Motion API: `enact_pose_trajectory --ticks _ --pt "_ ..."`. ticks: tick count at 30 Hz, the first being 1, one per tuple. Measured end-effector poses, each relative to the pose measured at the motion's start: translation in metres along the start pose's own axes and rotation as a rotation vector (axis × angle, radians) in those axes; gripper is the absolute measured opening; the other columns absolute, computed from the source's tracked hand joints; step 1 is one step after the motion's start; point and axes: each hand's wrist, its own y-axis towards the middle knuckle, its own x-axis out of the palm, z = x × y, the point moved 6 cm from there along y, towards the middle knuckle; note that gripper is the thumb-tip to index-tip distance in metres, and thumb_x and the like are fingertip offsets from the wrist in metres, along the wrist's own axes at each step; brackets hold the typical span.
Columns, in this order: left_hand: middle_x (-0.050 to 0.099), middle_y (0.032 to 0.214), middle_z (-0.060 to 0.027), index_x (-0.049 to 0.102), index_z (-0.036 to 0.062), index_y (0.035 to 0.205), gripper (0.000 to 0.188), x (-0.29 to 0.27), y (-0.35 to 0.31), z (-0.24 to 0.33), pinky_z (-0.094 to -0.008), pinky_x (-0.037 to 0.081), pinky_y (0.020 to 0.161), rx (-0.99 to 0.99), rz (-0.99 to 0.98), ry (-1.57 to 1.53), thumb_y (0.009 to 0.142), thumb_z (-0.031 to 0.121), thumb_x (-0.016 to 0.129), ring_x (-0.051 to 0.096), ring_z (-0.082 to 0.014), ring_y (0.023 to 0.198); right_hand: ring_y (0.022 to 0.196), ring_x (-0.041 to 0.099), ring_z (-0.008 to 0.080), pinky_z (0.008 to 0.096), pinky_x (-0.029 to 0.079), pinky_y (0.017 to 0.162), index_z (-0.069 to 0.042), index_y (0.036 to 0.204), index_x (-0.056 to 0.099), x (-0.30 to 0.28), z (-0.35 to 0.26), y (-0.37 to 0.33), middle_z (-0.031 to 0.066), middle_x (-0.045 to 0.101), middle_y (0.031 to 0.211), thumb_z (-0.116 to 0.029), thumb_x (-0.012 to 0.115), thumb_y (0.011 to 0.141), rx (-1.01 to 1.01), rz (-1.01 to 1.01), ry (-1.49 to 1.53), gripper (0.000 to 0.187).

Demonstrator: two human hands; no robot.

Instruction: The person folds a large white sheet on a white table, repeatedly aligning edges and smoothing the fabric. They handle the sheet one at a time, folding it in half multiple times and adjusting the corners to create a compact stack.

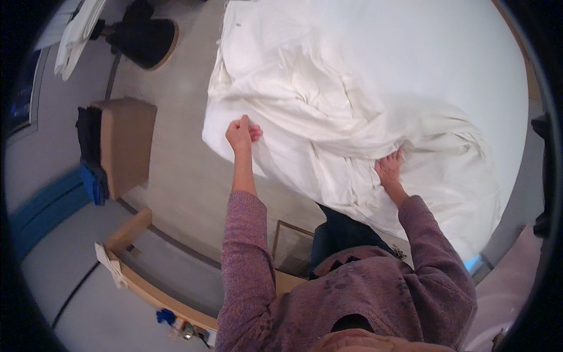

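A rumpled cream-white sheet lies in loose folds over a white mattress, bunched along its near side. My left hand is over the mattress's near left corner, its fingers curled and the thumb pressed against them. What it pinches, if anything, is too small to make out. Farther right, my right hand rests on the sheet with the fingers stretched out, their tips against a raised fold. The near part of the sheet hangs toward my body.
On the floor to the left stands a brown box-like piece with dark and blue cloth beside it. Beyond it is a black cone-shaped stand. A curved wooden rail runs at the lower left, with a white cloth over it.
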Motion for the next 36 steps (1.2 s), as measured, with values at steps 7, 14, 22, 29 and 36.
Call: enact_pose_trajectory --ticks 7,14,22,29,36 --pt "0.054 0.049 -0.0096 0.045 0.0054 0.064 0.029 0.003 0.029 -0.017 -0.0226 0.036 0.03 -0.174 -0.094 -0.056 0.082 0.025 0.054 0.048 -0.0138 0.034 0.109 0.037 0.0347 0.054 0.019 0.097 -0.002 0.106 0.049 -0.023 -0.012 0.011 0.0178 0.045 0.114 -0.015 0.054 0.068 0.044 -0.211 0.047 0.04" --pt "0.056 0.051 -0.0116 0.046 0.0049 0.065 0.029 0.005 0.042 -0.023 -0.0226 0.037 0.03 -0.294 -0.243 -0.125 0.082 0.027 0.053 0.049 -0.0145 0.034 0.083 0.056 0.0203 0.0287 0.045 0.07 0.001 0.097 0.054 -0.064 -0.107 0.028 0.0097 0.06 0.084 -0.009 0.056 0.074 0.463 -0.399 0.982 0.025" --pt "0.054 0.05 -0.0121 0.047 0.0024 0.067 0.033 0.006 0.055 -0.042 -0.0252 0.037 0.029 -0.379 -0.395 -0.17 0.082 0.032 0.052 0.046 -0.0155 0.032 0.107 0.045 0.0265 0.044 0.04 0.084 -0.004 0.12 0.037 0.034 -0.216 0.127 0.0155 0.045 0.118 -0.038 0.048 0.084 1.261 -0.099 2.209 0.051" --pt "0.057 0.058 -0.0134 0.05 0.0001 0.08 0.027 0.007 0.045 -0.038 -0.0269 0.041 0.033 -0.464 -0.754 -0.169 0.083 0.027 0.049 0.051 -0.0177 0.038 0.111 0.043 0.029 0.051 0.037 0.089 -0.011 0.122 0.037 0.069 -0.244 0.214 0.0087 0.043 0.122 -0.04 0.046 0.084 1.298 0.329 2.191 0.048" --pt "0.059 0.07 -0.0059 0.054 0.0059 0.082 0.017 -0.133 0.077 -0.053 -0.024 0.045 0.047 -0.524 -0.796 0.109 0.079 0.023 0.054 0.055 -0.0132 0.054 0.101 0.05 0.0286 0.0498 0.046 0.079 -0.009 0.117 0.044 0.089 -0.231 0.206 0.0097 0.049 0.115 -0.034 0.051 0.083 1.598 0.537 1.923 0.042"
